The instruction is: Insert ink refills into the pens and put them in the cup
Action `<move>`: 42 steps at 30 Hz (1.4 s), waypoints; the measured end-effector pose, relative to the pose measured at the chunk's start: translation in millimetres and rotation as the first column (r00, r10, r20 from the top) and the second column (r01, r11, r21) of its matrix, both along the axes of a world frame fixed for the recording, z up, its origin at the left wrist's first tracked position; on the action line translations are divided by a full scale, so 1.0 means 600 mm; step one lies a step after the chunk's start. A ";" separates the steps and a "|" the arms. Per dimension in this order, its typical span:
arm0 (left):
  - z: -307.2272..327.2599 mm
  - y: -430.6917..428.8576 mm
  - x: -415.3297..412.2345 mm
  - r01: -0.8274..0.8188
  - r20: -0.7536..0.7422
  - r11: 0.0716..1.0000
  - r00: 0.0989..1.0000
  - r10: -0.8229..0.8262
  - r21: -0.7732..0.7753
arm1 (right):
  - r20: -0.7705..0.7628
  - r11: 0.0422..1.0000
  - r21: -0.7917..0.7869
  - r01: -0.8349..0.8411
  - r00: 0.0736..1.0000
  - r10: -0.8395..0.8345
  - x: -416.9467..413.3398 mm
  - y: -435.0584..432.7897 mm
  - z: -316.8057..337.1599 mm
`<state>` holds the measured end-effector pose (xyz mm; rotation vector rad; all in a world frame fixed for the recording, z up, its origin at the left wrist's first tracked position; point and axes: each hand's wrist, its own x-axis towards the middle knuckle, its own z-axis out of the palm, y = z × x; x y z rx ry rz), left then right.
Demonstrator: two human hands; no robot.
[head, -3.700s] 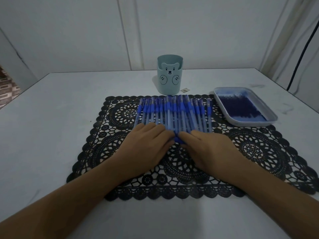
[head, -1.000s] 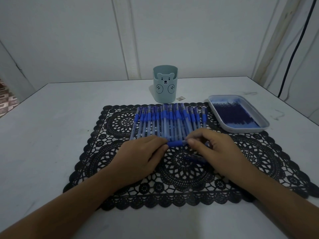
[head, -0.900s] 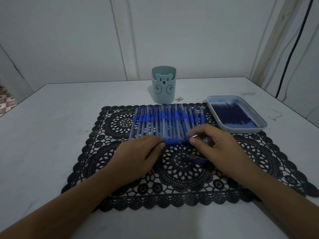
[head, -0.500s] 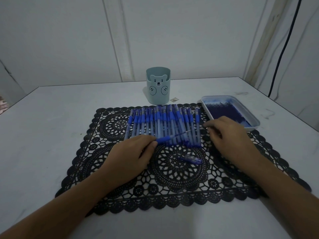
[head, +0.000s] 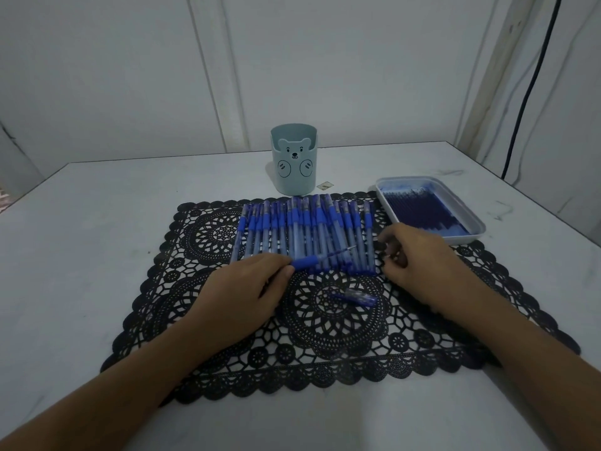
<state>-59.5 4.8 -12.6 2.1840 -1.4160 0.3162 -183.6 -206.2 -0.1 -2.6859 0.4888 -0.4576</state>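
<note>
- Pinching one pen [head: 312, 260] by its blue grip, the left hand [head: 247, 288] sits centre-left of the frame. The thumb and fingers are curled round the pen.
- Pen tip points right and slightly up, across the near ends of the pen row [head: 305, 229].
- Right hand [head: 419, 255] is right of centre with fingers loosely curled and nothing seen in it. It is just beside the row's right end, near the tray [head: 476, 231].
- Row lies side by side on the black lace mat [head: 325, 340], mid frame.
- Small blue-and-clear pen piece [head: 357, 297] on the mat below the row, between the hands.
- Tray holds dark blue refills [head: 422, 209], right of the row.
- Bear cup [head: 293, 159] upright above the row, on the white table [head: 97, 255].
</note>
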 end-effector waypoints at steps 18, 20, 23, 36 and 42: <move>-0.001 0.000 -0.001 0.004 -0.019 1.000 1.000 -0.004 0.007 | -0.007 0.946 0.115 -0.302 0.952 0.305 -0.014 0.032 0.009; -0.001 0.001 -0.001 0.002 -0.018 1.000 1.000 -0.002 0.011 | -0.010 0.945 0.104 -0.310 0.950 0.313 -0.014 0.028 0.006; 0.000 0.001 -0.001 0.000 -0.022 1.000 1.000 0.000 0.015 | -0.008 0.943 0.109 -0.315 0.948 0.317 -0.012 0.028 0.006; 0.001 0.002 -0.003 0.041 -0.003 0.999 0.999 -0.041 0.025 | 0.248 0.938 0.260 -0.229 0.955 0.164 -0.015 0.036 0.021; 0.006 0.001 -0.007 0.057 0.043 0.996 0.997 -0.060 0.062 | 0.204 0.942 0.145 -0.302 0.941 0.270 -0.005 0.041 0.012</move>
